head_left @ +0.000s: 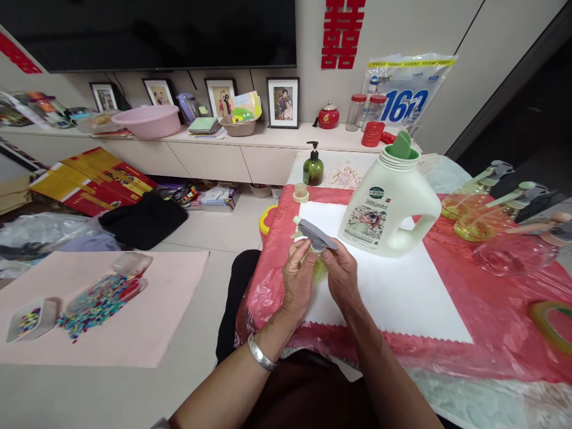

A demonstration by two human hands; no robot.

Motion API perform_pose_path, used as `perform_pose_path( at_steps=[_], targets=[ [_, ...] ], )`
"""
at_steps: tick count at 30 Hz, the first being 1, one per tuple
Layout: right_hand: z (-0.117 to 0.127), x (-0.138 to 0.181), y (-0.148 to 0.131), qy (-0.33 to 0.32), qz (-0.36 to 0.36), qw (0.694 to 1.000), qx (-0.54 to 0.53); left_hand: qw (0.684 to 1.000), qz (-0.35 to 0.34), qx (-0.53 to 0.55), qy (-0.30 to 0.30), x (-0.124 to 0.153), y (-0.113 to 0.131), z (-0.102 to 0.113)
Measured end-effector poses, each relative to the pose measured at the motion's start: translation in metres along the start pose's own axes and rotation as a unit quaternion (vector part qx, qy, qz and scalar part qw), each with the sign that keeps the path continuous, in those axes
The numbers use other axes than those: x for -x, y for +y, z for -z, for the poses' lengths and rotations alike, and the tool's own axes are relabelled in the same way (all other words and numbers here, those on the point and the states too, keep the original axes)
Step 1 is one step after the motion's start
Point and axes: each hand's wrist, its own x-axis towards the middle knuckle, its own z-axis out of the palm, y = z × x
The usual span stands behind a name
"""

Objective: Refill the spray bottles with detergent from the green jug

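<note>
Both my hands hold a small spray bottle [318,269] of yellow-green liquid over the white mat [402,298] at the table's near left. My left hand [298,280] wraps round the bottle's body. My right hand [340,275] grips the neck just under the grey trigger spray head [316,235], which points left. A large white detergent jug [388,205] with a green funnel [401,146] in its mouth stands upright just behind my hands.
The table wears a red plastic cover [491,322]. Several filled spray bottles [500,208] lie at the right. A green pump bottle [313,167] and a cream cap [301,192] sit at the far left corner. On the floor lies a pink mat [147,333] with coloured beads [96,304].
</note>
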Motion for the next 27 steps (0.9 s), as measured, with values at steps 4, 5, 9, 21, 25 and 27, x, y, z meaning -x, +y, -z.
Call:
perform_pose_path(
  at_steps=[4, 5, 9, 21, 25, 27],
  targets=[
    [0.0008, -0.0006, -0.0017, -0.002, 0.008, 1.000, -0.001, 1.000, -0.006, 0.007, 0.006, 0.0005, -0.0005, 0.0002],
    [0.0008, -0.0005, -0.0020, -0.001, 0.009, 1.000, 0.000, 1.000, -0.005, 0.009, 0.008, 0.0007, -0.0007, 0.0000],
    [-0.0004, 0.0001, -0.0034, 0.010, 0.011, 1.000, 0.010, 1.000, 0.010, 0.015, 0.014, 0.0013, -0.0020, -0.0002],
    [-0.0073, 0.0001, -0.0049, 0.026, 0.014, 0.999, 0.012, 0.997, 0.042, 0.064, 0.028, -0.0022, -0.0068, 0.0019],
    [-0.0067, -0.0005, -0.0028, 0.029, 0.004, 1.000, 0.007, 0.995, 0.040, 0.085, 0.018, -0.0026, -0.0015, -0.0005],
    [-0.0066, -0.0014, -0.0032, 0.025, 0.000, 1.000, 0.007, 0.995, 0.038, 0.095, 0.014, -0.0026, 0.0007, -0.0009]
  ],
)
